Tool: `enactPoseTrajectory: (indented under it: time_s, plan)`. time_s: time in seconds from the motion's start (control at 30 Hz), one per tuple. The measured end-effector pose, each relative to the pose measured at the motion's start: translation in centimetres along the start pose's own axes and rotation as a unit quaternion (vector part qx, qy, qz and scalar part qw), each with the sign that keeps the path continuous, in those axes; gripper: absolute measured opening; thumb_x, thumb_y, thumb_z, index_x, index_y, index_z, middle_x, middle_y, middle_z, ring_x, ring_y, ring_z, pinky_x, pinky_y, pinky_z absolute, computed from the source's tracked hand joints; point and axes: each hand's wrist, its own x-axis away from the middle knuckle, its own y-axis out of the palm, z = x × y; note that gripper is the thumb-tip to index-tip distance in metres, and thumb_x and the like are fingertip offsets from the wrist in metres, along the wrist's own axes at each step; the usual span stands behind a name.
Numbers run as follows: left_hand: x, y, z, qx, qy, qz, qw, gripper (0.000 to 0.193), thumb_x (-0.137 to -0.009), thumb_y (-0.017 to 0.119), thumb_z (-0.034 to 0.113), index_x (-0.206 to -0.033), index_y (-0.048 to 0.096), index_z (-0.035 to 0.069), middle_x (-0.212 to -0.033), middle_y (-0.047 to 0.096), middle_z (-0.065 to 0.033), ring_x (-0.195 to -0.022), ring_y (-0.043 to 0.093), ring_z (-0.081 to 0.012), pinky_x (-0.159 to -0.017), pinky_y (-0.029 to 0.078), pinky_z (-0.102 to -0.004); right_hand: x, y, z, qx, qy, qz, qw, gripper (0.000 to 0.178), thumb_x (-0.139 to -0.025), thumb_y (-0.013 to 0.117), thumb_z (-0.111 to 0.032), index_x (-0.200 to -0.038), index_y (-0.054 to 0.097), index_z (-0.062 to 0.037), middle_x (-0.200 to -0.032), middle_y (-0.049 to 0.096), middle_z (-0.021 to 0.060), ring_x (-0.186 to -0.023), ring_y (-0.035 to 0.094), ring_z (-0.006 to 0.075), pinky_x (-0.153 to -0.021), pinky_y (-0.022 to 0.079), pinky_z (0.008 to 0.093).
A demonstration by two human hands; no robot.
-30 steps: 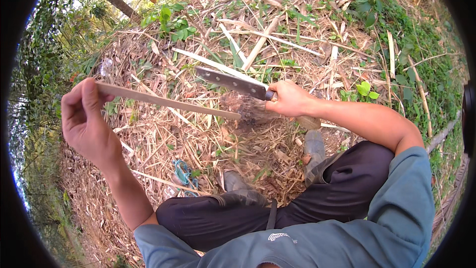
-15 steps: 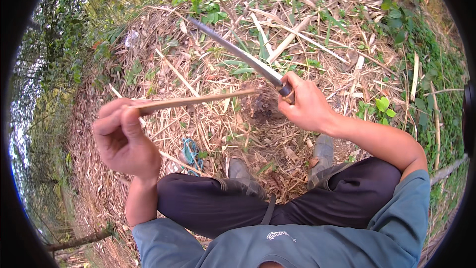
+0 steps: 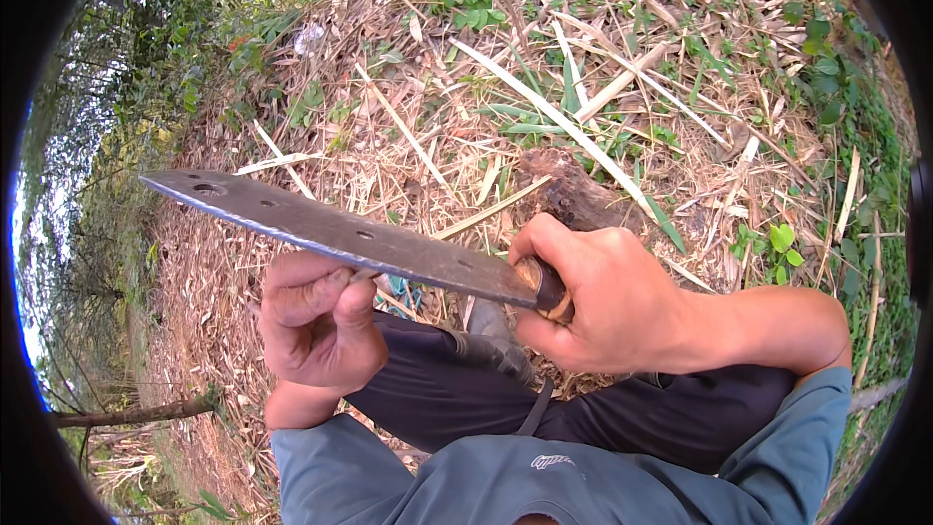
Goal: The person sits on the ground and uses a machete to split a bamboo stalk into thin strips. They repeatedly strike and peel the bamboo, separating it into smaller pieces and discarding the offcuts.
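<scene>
My right hand [image 3: 607,301] is closed round the wooden handle of a large knife [image 3: 321,233]. Its broad, dark blade has several holes and a bright edge, and points left across the front of me. My left hand [image 3: 326,321] pinches a thin bamboo strip [image 3: 491,209] between thumb and fingers. From there the strip runs up and right behind the blade, which hides its middle. Its far end shows beyond the blade, near a dark piece of log [image 3: 573,190]. Whether blade and strip touch, I cannot tell.
Dry leaves and pale split strips [image 3: 398,122] litter the ground. A long pale strip [image 3: 573,131] lies beyond the log. Blue-green material [image 3: 394,287] shows partly behind my left hand. My bent legs [image 3: 437,389] are below; green plants [image 3: 777,248] grow at right.
The knife has swung from pointing up and away to lying leftward over the strip. My left hand has moved right and down, and the strip now slants upward. The view has shifted a little.
</scene>
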Motion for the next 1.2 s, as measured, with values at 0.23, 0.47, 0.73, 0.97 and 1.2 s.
enactPoseTrajectory:
  time_s: [0.23, 0.47, 0.73, 0.97, 1.2]
  plan:
    - [1.7, -0.1, 1.3, -0.007, -0.036, -0.007, 0.999, 0.019, -0.100, 0.067, 0.020, -0.107, 0.058, 0.005, -0.093, 0.062, -0.0151, -0.087, 0.066, -0.0207, -0.081, 0.060, -0.0367, 0.0, 0.6, 1.8, 0.022, 0.015, -0.032, 0.999, 0.033, -0.078, 0.077, -0.016, -0.099, 0.055, -0.0022, -0.070, 0.067, 0.0183, -0.071, 0.068, 0.0428, -0.063, 0.055, 0.0503]
    - [2.6, 0.3, 1.8, -0.021, -0.070, 0.001, 0.997, 0.026, -0.096, 0.072, 0.022, -0.117, 0.058, 0.014, -0.098, 0.065, -0.0108, -0.088, 0.073, -0.0233, -0.076, 0.062, -0.0358, -0.3, 0.5, 3.5, 0.048, 0.083, -0.064, 0.993, 0.031, -0.079, 0.076, -0.017, -0.096, 0.056, -0.0018, -0.070, 0.069, 0.0183, -0.071, 0.069, 0.0421, -0.064, 0.056, 0.0499]
    - [5.0, 2.3, 3.5, -0.078, -0.109, 0.146, 0.980, 0.027, -0.098, 0.070, 0.029, -0.094, 0.053, 0.008, -0.091, 0.059, -0.0135, -0.083, 0.064, -0.0209, -0.076, 0.058, -0.0311, 0.3, 0.8, 3.3, 0.086, -0.022, -0.074, 0.993, 0.033, -0.079, 0.077, -0.023, -0.094, 0.055, -0.0037, -0.078, 0.069, 0.0174, -0.071, 0.069, 0.0415, -0.064, 0.056, 0.0513]
    - [6.0, 3.6, 4.0, -0.086, -0.111, 0.227, 0.964, 0.029, -0.097, 0.071, 0.030, -0.101, 0.056, 0.005, -0.085, 0.057, -0.0107, -0.071, 0.063, -0.0193, -0.061, 0.060, -0.0281, 0.8, 2.0, 9.3, 0.161, 0.088, -0.063, 0.981, 0.030, -0.078, 0.075, -0.021, -0.094, 0.057, -0.0041, -0.075, 0.069, 0.0183, -0.070, 0.070, 0.0403, -0.063, 0.057, 0.0507]
    - [5.7, 2.8, 3.9, -0.086, -0.144, 0.218, 0.961, 0.032, -0.100, 0.066, 0.031, -0.090, 0.052, 0.004, -0.091, 0.057, -0.0135, -0.083, 0.062, -0.0219, -0.077, 0.056, -0.0309, -0.7, 1.6, 14.8, 0.192, 0.238, -0.086, 0.948, 0.029, -0.078, 0.073, -0.021, -0.097, 0.060, -0.0038, -0.079, 0.070, 0.0169, -0.072, 0.070, 0.0419, -0.068, 0.058, 0.0501]
